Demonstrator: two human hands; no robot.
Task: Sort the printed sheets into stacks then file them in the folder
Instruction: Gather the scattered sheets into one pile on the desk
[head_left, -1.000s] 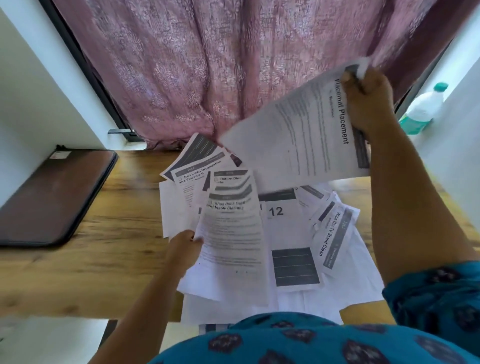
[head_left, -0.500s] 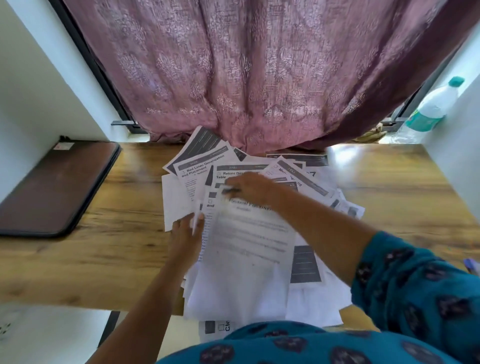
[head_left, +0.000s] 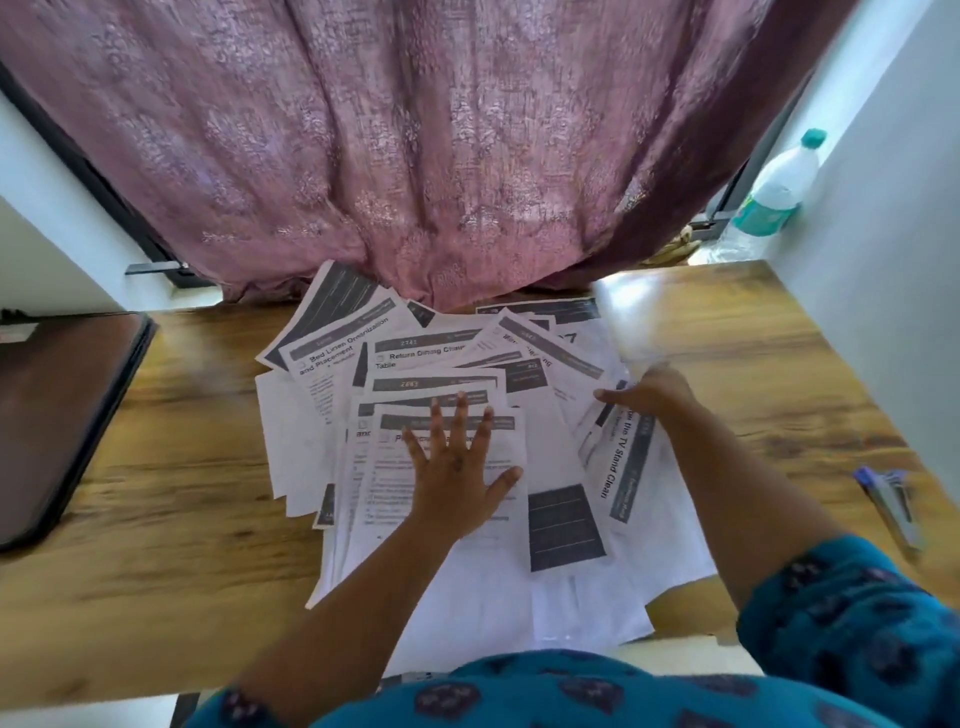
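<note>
Left hand (head_left: 457, 473) flat, fingers spread, pinning the near stack (head_left: 441, 499) against sliding; right hand (head_left: 649, 397) reaching into loose sheets (head_left: 613, 457), grasp unclear

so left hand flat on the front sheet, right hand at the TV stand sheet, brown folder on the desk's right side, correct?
Not quite: the head view shows the brown folder on the desk's left side. Left hand is flat on the front sheet; right hand is at the TV stand sheet.

Printed sheets (head_left: 566, 426) lie fanned and overlapping on the wooden desk; brown folder (head_left: 57, 415) lies closed at left.
</note>
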